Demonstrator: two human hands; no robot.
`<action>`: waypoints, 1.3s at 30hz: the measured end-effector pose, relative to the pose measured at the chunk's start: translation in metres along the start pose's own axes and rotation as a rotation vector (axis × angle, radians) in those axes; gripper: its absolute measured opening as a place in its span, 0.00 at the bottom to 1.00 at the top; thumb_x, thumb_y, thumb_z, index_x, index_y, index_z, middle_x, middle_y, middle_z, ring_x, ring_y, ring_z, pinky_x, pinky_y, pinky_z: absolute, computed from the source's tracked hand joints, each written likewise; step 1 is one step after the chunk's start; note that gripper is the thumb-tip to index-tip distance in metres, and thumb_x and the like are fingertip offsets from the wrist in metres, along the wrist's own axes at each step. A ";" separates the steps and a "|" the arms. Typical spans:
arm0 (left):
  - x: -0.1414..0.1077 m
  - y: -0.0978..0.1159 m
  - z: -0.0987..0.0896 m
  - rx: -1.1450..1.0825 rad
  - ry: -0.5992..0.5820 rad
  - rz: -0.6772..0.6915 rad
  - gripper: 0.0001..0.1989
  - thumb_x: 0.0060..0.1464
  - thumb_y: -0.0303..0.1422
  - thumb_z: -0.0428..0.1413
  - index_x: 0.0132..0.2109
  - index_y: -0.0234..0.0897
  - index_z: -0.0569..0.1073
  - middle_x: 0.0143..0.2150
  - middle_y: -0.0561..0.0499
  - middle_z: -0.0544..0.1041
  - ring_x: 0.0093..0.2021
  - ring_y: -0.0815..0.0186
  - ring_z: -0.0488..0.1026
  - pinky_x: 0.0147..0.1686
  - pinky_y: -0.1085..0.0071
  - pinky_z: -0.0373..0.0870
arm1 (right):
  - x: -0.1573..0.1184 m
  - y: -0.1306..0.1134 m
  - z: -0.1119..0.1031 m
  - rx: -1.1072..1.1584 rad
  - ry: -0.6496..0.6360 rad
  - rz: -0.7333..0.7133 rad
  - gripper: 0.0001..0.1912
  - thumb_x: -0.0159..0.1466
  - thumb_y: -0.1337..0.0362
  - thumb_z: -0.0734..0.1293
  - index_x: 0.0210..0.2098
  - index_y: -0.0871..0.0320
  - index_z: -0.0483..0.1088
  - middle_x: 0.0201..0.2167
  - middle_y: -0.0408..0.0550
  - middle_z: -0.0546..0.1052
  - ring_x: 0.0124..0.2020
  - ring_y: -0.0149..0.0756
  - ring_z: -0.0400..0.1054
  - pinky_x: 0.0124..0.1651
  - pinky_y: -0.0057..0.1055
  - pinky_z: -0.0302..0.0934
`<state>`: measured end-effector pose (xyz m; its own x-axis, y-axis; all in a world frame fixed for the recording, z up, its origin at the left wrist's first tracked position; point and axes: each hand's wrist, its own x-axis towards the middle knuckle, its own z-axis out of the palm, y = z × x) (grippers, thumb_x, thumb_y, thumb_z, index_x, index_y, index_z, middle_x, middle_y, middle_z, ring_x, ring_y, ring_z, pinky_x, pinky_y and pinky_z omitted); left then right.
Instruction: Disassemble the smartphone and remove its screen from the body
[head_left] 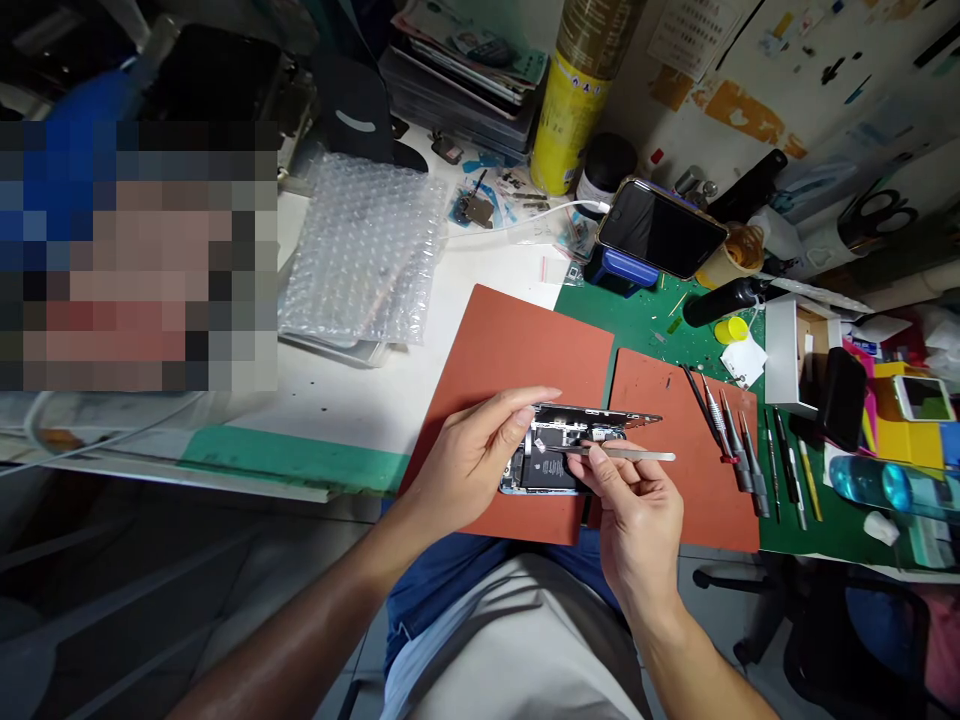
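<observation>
An opened smartphone (551, 470) is in front of me over the red-brown mat, its dark battery and inner parts showing. Its screen panel (600, 413) is lifted and tilted up along the far side. My left hand (484, 450) closes around the phone's left end, thumb and fingers pinching the raised panel there. In my right hand (630, 500), thumb and fingers pinch metal tweezers (637, 454), whose tip reaches over the phone's inside. What exactly the tip touches is too small to tell. The right fingers also hide the phone's right end.
Red-brown mats (525, 330) lie on the bench. Screwdrivers (735, 440) are lined up at right. A propped phone (664, 228) with a white cable, a yellow can (566, 125) and bubble wrap (360, 255) stand or lie farther back. Another person, blurred, is at left.
</observation>
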<state>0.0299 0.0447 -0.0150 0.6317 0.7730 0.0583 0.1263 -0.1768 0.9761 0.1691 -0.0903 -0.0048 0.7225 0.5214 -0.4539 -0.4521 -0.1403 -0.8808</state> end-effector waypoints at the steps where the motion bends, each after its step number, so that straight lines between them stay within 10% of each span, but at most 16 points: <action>1: 0.000 0.000 0.000 0.002 0.000 0.003 0.17 0.77 0.40 0.49 0.61 0.44 0.79 0.55 0.50 0.86 0.56 0.63 0.83 0.55 0.68 0.79 | 0.000 0.000 0.000 0.000 0.003 0.009 0.21 0.56 0.56 0.86 0.40 0.59 0.80 0.33 0.48 0.85 0.39 0.43 0.85 0.55 0.46 0.81; 39: -0.003 -0.006 0.002 0.072 0.015 -0.075 0.19 0.77 0.44 0.48 0.59 0.47 0.80 0.56 0.52 0.86 0.56 0.62 0.83 0.54 0.67 0.80 | 0.000 -0.001 0.006 0.092 0.005 0.110 0.20 0.52 0.57 0.87 0.35 0.58 0.78 0.32 0.48 0.86 0.35 0.40 0.84 0.45 0.35 0.82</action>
<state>0.0287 0.0418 -0.0216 0.6066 0.7949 -0.0110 0.2277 -0.1605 0.9604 0.1663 -0.0851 -0.0029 0.6685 0.5026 -0.5482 -0.5746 -0.1189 -0.8098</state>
